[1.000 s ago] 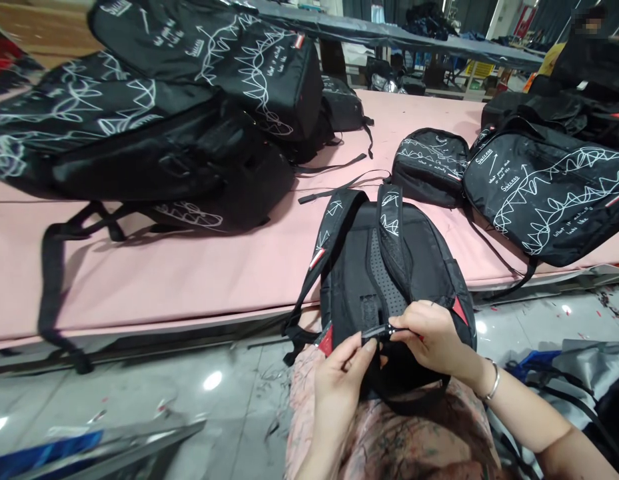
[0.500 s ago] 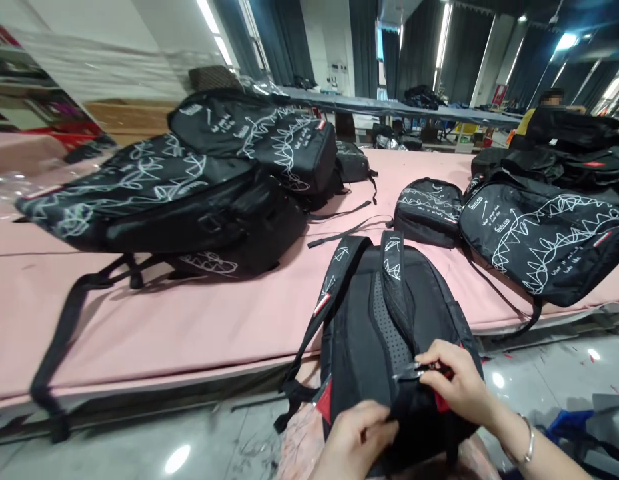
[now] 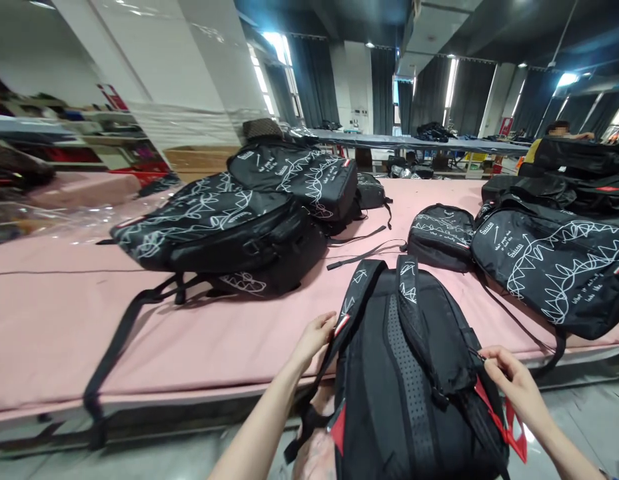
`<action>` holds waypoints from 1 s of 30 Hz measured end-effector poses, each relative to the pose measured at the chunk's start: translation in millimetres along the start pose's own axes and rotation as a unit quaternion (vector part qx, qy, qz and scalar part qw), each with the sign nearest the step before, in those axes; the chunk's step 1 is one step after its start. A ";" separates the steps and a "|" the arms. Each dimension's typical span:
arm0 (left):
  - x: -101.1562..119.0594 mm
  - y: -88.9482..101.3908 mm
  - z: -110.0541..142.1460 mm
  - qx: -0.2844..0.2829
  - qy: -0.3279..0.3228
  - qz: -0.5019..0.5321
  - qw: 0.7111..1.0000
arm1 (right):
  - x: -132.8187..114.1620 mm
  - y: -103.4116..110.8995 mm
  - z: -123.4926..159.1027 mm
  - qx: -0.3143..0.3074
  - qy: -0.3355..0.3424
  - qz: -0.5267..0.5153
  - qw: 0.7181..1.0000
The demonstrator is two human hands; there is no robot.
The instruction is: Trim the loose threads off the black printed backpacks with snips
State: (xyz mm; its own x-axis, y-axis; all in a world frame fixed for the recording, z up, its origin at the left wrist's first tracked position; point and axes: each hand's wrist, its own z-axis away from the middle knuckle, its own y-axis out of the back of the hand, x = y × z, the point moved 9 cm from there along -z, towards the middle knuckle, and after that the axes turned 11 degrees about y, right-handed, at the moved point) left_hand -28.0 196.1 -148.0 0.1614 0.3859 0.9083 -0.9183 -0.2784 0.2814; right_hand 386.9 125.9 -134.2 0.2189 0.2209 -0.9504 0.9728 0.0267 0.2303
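Observation:
A black backpack (image 3: 389, 393) lies back-up in front of me, its top resting on the edge of the pink table (image 3: 199, 333). It has a mesh back panel, two patterned shoulder straps and red trim. My left hand (image 3: 315, 337) is closed on the left shoulder strap (image 3: 346, 317) near its red tab. My right hand (image 3: 512, 383) grips the backpack's right side by the red strap, fingers curled.
Several more black backpacks with white scribble print lie on the table: a stack (image 3: 229, 220) at left centre, a small one (image 3: 442, 237) and a large one (image 3: 554, 267) at right. A person (image 3: 559, 130) sits far back right. The grey floor shows below.
The view has tilted up. My hands let go of the small strap end at the backpack's bottom and moved apart, the left to the left strap, the right to the right side.

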 end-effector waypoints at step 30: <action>-39.7 -92.0 185.1 -0.059 0.077 0.280 0.955 | -87.2 -128.7 -18.0 -0.109 0.138 0.112 0.978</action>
State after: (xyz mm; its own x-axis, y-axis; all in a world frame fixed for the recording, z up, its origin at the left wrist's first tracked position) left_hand 116.9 43.6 -152.6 -0.4144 0.3331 0.8469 -0.8808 -0.3811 -0.2811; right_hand 241.3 120.7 -77.2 0.3671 0.4984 -0.7854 0.8566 0.1480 0.4943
